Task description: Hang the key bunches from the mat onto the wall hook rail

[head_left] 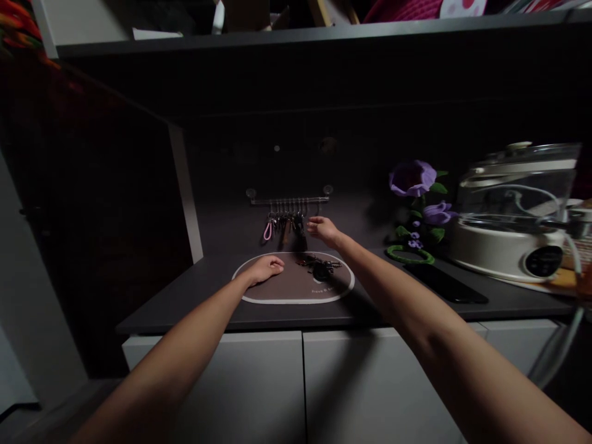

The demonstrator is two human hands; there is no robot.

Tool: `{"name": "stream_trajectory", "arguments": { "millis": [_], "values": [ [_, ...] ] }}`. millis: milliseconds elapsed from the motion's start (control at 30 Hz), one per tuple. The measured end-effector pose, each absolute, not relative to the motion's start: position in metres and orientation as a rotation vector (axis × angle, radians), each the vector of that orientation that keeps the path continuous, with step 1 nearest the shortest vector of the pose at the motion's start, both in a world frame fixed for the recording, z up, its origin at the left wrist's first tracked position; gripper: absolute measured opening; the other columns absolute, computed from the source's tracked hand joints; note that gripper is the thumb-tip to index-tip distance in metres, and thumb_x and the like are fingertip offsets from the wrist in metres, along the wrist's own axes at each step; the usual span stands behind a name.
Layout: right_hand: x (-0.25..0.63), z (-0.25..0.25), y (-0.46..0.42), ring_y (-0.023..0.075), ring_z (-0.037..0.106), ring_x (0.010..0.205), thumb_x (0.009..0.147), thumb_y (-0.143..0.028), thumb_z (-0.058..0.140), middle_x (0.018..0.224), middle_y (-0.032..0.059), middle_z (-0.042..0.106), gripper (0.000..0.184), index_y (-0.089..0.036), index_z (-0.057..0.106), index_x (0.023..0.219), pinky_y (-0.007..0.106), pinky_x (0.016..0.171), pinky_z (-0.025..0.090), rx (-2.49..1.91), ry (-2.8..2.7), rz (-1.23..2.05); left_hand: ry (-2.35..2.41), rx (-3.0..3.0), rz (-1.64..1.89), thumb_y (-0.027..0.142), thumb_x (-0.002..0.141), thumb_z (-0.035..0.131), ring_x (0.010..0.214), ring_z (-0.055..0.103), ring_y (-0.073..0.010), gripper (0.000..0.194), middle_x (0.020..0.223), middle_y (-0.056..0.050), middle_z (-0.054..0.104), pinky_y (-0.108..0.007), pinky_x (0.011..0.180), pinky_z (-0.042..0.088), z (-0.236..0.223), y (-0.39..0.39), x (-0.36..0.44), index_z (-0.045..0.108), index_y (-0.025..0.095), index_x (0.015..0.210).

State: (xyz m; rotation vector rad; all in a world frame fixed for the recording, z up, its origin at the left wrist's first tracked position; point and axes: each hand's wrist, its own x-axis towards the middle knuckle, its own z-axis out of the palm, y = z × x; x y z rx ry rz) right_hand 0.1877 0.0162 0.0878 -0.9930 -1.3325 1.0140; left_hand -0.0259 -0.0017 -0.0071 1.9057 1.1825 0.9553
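A metal rail with suction-cup ends is fixed to the dark back wall, and several hooks hang from it. Keys and straps, including a pink loop and a brown strap, dangle in a row. My right hand is raised beside the right end of this row, its fingers stretched left and apart; contact with the hanging keys cannot be made out. On the brown oval mat, my left hand rests with loosely bent fingers and nothing visible in them. A bunch of keys lies on the mat's right half.
Purple knitted flowers rise above a green ring on the right. A black phone-like slab lies before a white appliance with a clear top. A loaded shelf overhangs the counter.
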Motion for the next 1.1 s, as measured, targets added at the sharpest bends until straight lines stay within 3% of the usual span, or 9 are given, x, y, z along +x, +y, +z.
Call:
{"name": "stream_trajectory", "arguments": {
  "millis": [133, 367, 533, 800, 1100],
  "values": [
    [0.194, 0.088, 0.005, 0.0071, 0.055, 0.062, 0.073, -0.009, 0.054, 0.093, 0.008, 0.061, 0.024, -0.014, 0.054, 0.097, 0.022, 0.062, 0.045, -0.948, -1.313, 1.041, 1.191, 1.931, 0.886, 0.025, 0.061, 0.066, 0.066, 0.054, -0.0102, 0.025, 0.072, -0.001, 0.062, -0.022, 0.066, 0.041, -0.005, 0.007, -0.025, 0.062, 0.013, 0.083],
    [0.196, 0.066, -0.001, 0.0062, 0.051, 0.051, 0.076, -0.015, 0.05, 0.062, -0.0004, 0.058, 0.01, -0.014, 0.053, 0.086, 0.019, 0.054, 0.04, -0.874, -1.255, 0.955, 1.281, 2.061, 1.123, 0.021, 0.065, 0.059, 0.056, 0.05, -0.0089, 0.013, 0.06, 0.001, 0.058, -0.02, 0.056, 0.039, 0.007, 0.008, 0.0, 0.063, 0.012, 0.073],
    [0.201, 0.033, 0.011, 0.0082, 0.048, 0.046, 0.075, -0.026, 0.047, 0.047, -0.0051, 0.05, 0.019, -0.013, 0.056, 0.085, 0.02, 0.053, 0.04, -0.962, -1.216, 0.723, 1.329, 2.064, 1.324, 0.015, 0.068, 0.055, 0.059, 0.052, -0.0093, 0.011, 0.062, -0.001, 0.061, -0.02, 0.058, 0.041, 0.017, 0.009, 0.031, 0.064, 0.011, 0.072],
    [0.221, 0.017, 0.019, 0.0122, 0.054, 0.057, 0.077, -0.034, 0.044, 0.063, 0.0029, 0.062, 0.032, -0.013, 0.062, 0.091, 0.024, 0.063, 0.042, -1.289, -1.359, 0.343, 1.389, 2.033, 1.355, 0.009, 0.071, 0.053, 0.07, 0.059, -0.0119, 0.015, 0.077, -0.006, 0.067, -0.023, 0.067, 0.045, 0.012, 0.035, 0.067, 0.066, 0.01, 0.077],
    [0.219, 0.014, 0.023, 0.0143, 0.059, 0.072, 0.08, -0.029, 0.044, 0.074, 0.0077, 0.066, 0.031, -0.012, 0.065, 0.095, 0.023, 0.074, 0.042, -1.496, -1.412, 0.29, 1.43, 2.349, 1.154, 0.018, 0.077, 0.052, 0.095, 0.058, -0.0176, 0.026, 0.102, -0.01, 0.065, -0.028, 0.087, 0.042, -0.005, 0.051, 0.071, 0.065, 0.012, 0.099]
  ]
}}
